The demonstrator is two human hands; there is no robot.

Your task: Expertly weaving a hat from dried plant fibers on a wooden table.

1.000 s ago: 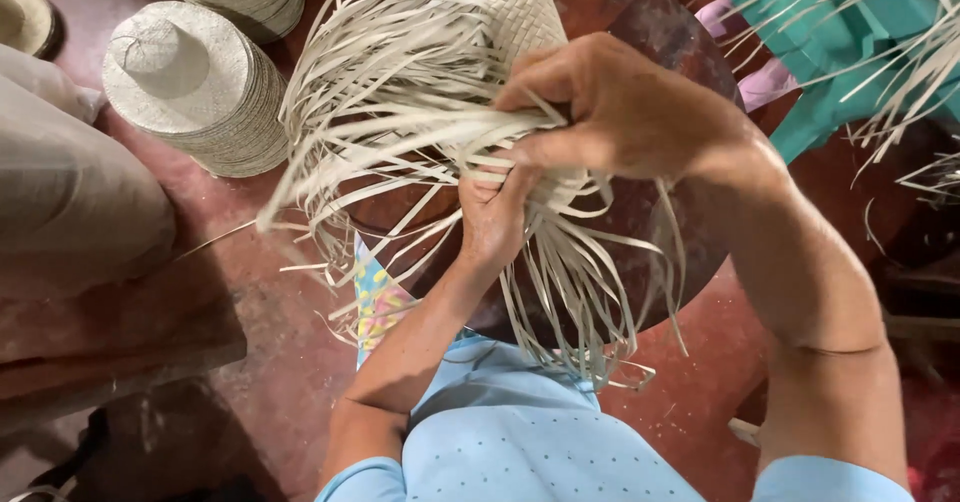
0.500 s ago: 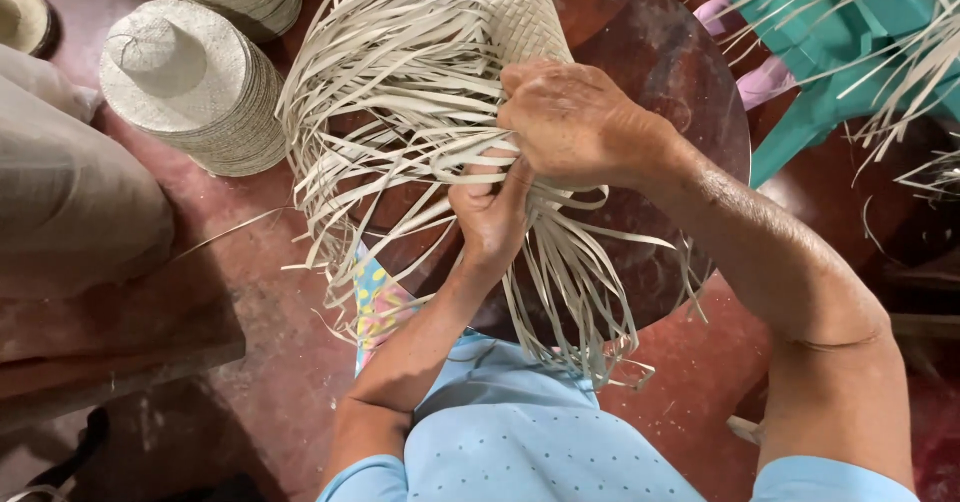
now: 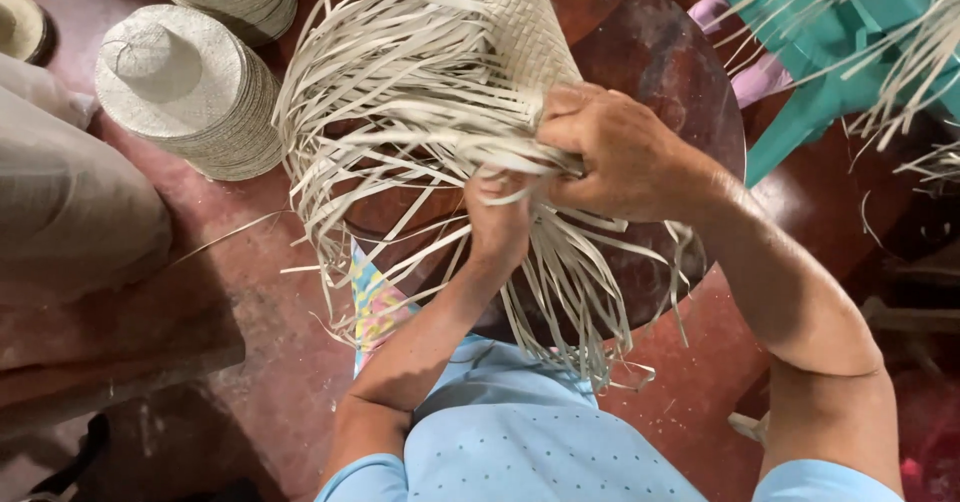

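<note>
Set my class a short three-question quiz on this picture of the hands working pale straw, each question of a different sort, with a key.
1. True or false: both hands touch the half-woven pale straw piece with loose strands.
2. Which hand lies over the woven edge? A) right hand B) left hand
3. Fill in: the stack of finished pale woven hats stands on the red ___.

Key: 1 true; 2 A; 3 floor.
</note>
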